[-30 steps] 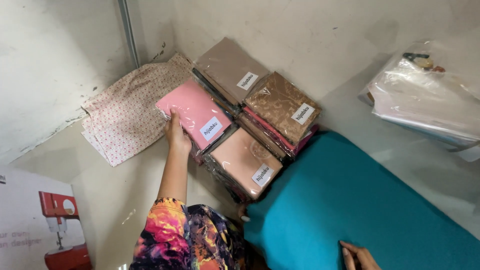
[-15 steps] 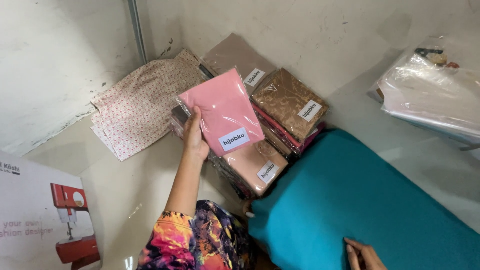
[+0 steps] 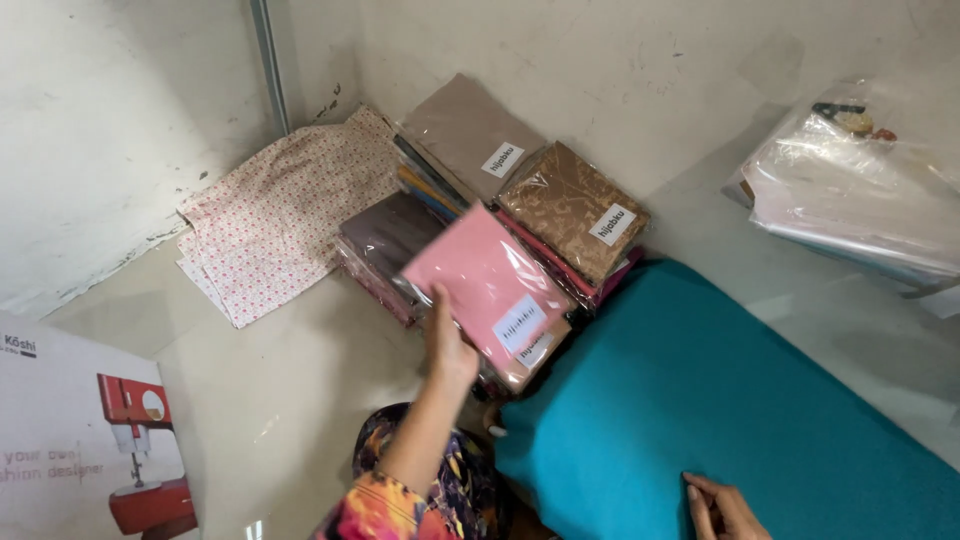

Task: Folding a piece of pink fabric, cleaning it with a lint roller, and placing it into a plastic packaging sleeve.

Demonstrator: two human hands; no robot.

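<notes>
My left hand [image 3: 447, 345] grips the near edge of a pink fabric packet [image 3: 485, 280] wrapped in clear plastic with a white label, lifted over a peach packet [image 3: 535, 360] beneath it. A dark brown packet [image 3: 385, 235] lies exposed on the stack to the left. A gold patterned packet [image 3: 570, 205] and a taupe packet [image 3: 465, 130] lie on the stacks behind. My right hand [image 3: 722, 507] rests at the bottom edge on a teal cloth [image 3: 720, 400], holding nothing.
A floral white cloth [image 3: 285, 210] lies folded in the corner by the wall. A pile of clear plastic bags [image 3: 860, 190] sits at the right. A sewing machine box [image 3: 90, 440] stands at the lower left. A grey pipe [image 3: 267, 60] runs up the corner.
My left hand has lifted the pink packet off its stack and carried it right, over the peach packet. The dark brown packet beneath it is now uncovered.
</notes>
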